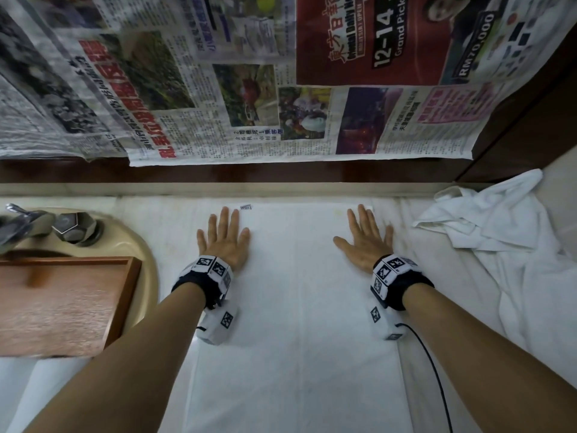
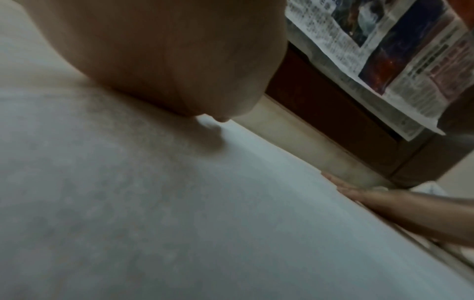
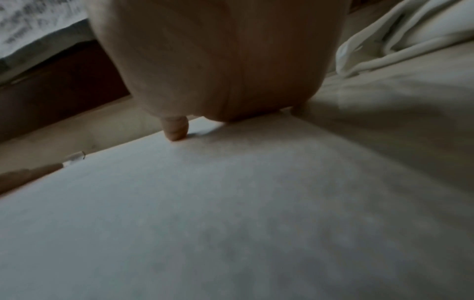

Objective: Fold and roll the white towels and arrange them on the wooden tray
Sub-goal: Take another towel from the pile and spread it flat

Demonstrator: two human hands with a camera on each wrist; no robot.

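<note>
A white towel (image 1: 296, 307) lies flat and folded lengthwise on the counter, running from the back ledge toward me. My left hand (image 1: 223, 237) presses flat on its far left part, fingers straight. My right hand (image 1: 363, 237) presses flat on its far right part, fingers spread. A small label (image 1: 245, 207) shows at the towel's far edge. The wooden tray (image 1: 62, 303) sits at the left over the basin, nothing in it. A second white towel (image 1: 487, 226) lies crumpled at the right. The wrist views show each palm (image 2: 166, 60) (image 3: 218, 60) down on the towel (image 2: 179, 223) (image 3: 231, 223).
A basin (image 1: 150, 254) with a metal tap (image 1: 22, 223) and a knob (image 1: 75, 228) lies at the left, behind the tray. Newspaper sheets (image 1: 249, 89) cover the wall above the back ledge. A dark wooden panel (image 1: 530, 126) closes the right corner. A black cable (image 1: 437, 379) trails from my right wrist.
</note>
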